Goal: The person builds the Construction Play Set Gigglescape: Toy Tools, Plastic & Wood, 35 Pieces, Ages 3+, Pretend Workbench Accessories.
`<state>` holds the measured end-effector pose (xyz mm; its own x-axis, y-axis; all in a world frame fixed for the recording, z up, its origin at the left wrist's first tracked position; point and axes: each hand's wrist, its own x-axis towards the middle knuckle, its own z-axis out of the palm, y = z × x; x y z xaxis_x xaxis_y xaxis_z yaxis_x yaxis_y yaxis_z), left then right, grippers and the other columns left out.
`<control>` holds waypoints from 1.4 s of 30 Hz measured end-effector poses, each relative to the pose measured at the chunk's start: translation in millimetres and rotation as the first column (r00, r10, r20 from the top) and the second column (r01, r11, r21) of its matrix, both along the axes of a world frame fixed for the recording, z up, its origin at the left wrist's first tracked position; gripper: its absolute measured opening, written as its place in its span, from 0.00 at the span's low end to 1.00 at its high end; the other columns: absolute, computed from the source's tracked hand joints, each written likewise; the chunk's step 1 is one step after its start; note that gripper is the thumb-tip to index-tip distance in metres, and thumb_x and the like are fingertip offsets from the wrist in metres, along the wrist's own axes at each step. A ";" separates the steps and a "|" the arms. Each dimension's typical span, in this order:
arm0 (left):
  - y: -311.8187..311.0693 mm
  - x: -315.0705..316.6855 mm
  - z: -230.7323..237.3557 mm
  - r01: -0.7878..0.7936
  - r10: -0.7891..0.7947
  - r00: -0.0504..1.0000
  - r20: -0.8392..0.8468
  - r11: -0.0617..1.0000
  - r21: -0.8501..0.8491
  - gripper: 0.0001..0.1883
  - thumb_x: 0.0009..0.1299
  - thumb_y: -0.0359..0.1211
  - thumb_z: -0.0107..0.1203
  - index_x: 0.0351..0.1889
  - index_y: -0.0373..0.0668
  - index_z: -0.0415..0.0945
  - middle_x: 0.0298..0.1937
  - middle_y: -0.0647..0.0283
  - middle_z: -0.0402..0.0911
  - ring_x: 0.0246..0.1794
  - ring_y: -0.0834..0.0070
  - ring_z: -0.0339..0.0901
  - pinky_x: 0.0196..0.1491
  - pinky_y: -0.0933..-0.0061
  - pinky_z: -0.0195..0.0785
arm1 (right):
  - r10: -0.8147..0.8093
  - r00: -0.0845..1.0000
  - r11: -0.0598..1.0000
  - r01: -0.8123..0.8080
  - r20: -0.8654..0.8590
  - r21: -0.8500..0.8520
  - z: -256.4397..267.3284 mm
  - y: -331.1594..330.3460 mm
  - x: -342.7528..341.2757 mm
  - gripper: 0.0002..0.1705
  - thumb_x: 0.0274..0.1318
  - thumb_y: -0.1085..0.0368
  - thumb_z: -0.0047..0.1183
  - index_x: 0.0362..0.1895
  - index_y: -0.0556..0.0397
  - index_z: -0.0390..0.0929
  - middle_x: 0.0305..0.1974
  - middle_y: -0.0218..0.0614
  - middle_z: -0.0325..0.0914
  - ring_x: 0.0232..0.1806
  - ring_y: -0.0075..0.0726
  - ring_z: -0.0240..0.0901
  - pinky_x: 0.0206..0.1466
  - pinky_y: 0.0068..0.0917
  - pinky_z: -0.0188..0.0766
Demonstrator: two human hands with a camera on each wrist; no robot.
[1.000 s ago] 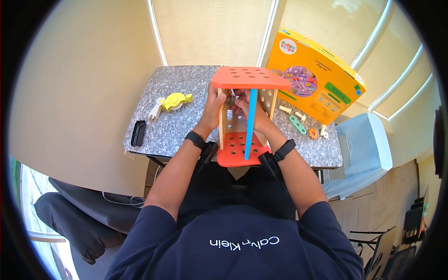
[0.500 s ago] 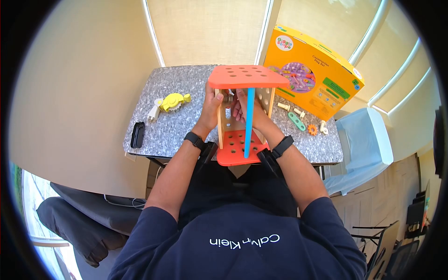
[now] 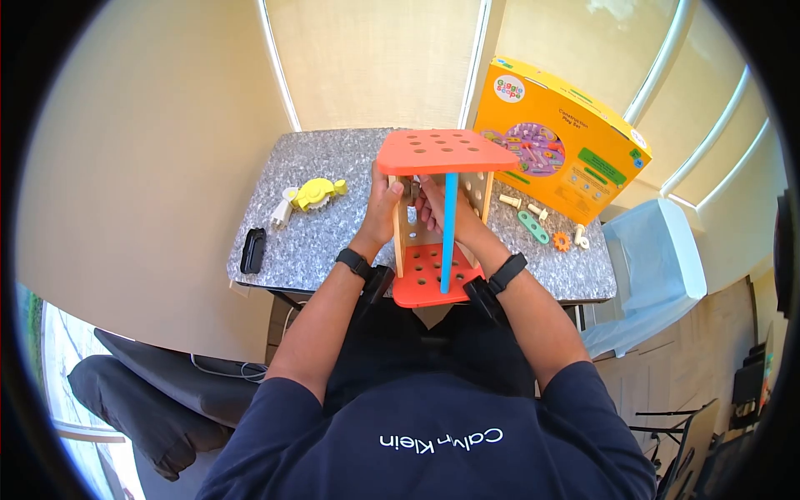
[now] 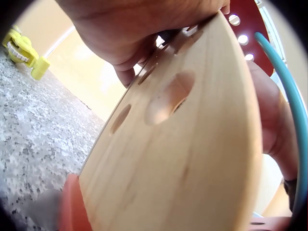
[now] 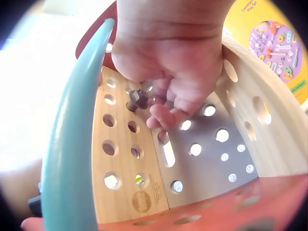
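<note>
A wooden toy frame has a red perforated top (image 3: 446, 152), a red perforated base (image 3: 429, 271) and a blue bar (image 3: 449, 233) across its near opening. My left hand (image 3: 381, 208) grips the left wooden side panel (image 4: 168, 159), thumb on its near edge. My right hand (image 3: 458, 217) reaches inside, behind the blue bar. In the right wrist view, a dark grey bolt (image 5: 138, 99) stands at the left panel's upper holes, with my right hand (image 5: 175, 62) against it, its lower fingers curled; the thumb and fingertips at the bolt are partly hidden.
A yellow toy piece (image 3: 315, 193) and a black tray (image 3: 252, 251) lie left on the speckled table (image 3: 333, 154). Cream bolts (image 3: 511, 201), a green strip (image 3: 532, 227) and an orange gear (image 3: 561, 242) lie right, before a yellow box (image 3: 546, 137).
The head view has shifted, so the table and toy frame appear slightly lower. My right hand's fingers have shifted inside the frame. My left hand keeps its grip on the side panel.
</note>
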<state>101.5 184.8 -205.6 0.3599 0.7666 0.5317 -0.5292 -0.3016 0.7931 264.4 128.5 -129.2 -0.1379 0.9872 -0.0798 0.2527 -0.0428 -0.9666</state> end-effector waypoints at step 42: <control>-16.7 0.7 12.4 0.007 -0.007 1.000 0.003 1.000 0.028 0.35 0.79 0.52 0.51 0.75 0.48 0.50 0.55 0.56 0.73 0.45 0.69 0.76 0.47 0.66 0.75 | 0.080 0.979 0.974 -0.117 0.187 0.196 -35.9 27.4 7.9 0.18 0.79 0.51 0.47 0.53 0.52 0.78 0.25 0.27 0.74 0.24 0.20 0.72 0.27 0.21 0.71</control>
